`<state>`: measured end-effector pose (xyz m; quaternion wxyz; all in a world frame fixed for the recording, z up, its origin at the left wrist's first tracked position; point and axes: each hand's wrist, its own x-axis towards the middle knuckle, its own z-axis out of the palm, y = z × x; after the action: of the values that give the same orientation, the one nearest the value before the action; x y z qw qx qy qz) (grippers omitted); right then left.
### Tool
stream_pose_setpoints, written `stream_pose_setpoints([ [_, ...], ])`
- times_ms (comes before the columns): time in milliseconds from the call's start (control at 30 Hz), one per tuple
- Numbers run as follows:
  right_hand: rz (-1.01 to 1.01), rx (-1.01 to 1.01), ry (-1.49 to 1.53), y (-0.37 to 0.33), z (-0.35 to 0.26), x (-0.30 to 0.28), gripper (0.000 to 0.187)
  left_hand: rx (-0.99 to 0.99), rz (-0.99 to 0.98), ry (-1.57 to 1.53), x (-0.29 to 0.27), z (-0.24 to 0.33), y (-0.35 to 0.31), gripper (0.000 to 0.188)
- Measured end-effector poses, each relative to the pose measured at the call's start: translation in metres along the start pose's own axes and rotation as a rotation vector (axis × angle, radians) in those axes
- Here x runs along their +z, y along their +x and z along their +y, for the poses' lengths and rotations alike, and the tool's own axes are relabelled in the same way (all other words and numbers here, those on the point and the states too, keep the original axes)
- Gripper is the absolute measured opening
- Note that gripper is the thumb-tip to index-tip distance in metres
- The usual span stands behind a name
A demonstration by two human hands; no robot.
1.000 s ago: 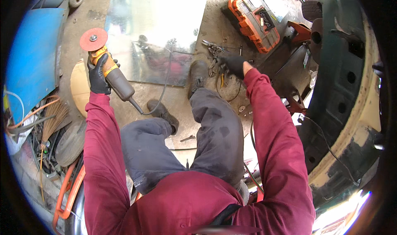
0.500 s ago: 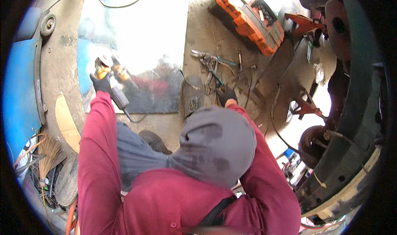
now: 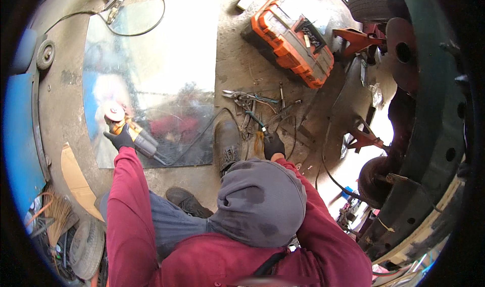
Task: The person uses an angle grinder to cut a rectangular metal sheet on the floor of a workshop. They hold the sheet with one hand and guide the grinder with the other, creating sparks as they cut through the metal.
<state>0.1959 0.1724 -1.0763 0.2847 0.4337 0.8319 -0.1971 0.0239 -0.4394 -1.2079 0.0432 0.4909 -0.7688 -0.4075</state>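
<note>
My left hand [image 3: 121,138], in a black glove, is closed on a yellow and grey angle grinder [image 3: 144,141]. The grinder lies over the lower left of a shiny metal sheet [image 3: 197,153], its pale disc [image 3: 114,111] pointing up and away from me. My right hand [image 3: 274,145], also gloved in black, is down at a heap of hand tools on the floor. Its fingers look curled, but what is in them is hidden. A teal handle [image 3: 255,119] ends just beyond it, and a yellowish piece [image 3: 258,144] lies beside it. Snips [image 3: 237,95] lie farther off in the heap.
An orange and grey toolbox [image 3: 293,42] stands beyond the tools. A black cable [image 3: 164,14] loops over the sheet's far edge. Red stands [image 3: 361,39] and a dark vehicle part [image 3: 429,110] fill the right side. A blue panel [image 3: 22,135] and a straw broom [image 3: 59,219] are at left.
The whole view has shifted, with the sheet, toolbox and tools lower in the picture. The grinder has come nearer the sheet's near edge, still in my left hand. My right hand stays by the tool heap.
</note>
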Motion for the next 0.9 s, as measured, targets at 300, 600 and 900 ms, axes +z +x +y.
stream_pose_setpoints([
  [300, 0.392, -0.639, 0.242, -0.037, -0.162, -0.176, 0.043, 0.607, 0.022, 0.034, -0.01, 0.128, -0.122, 0.104],
  [600, 0.286, -1.219, 0.062, 0.018, -0.461, -0.174, 0.032, 0.428, -0.723, 1.211, 0.088, 0.203, -0.118, 0.121],
  [900, 0.163, -0.761, -1.831, 0.326, -0.538, -0.234, 0.038, 0.571, -0.801, 1.256, 0.132, 0.185, -0.119, 0.115],
])
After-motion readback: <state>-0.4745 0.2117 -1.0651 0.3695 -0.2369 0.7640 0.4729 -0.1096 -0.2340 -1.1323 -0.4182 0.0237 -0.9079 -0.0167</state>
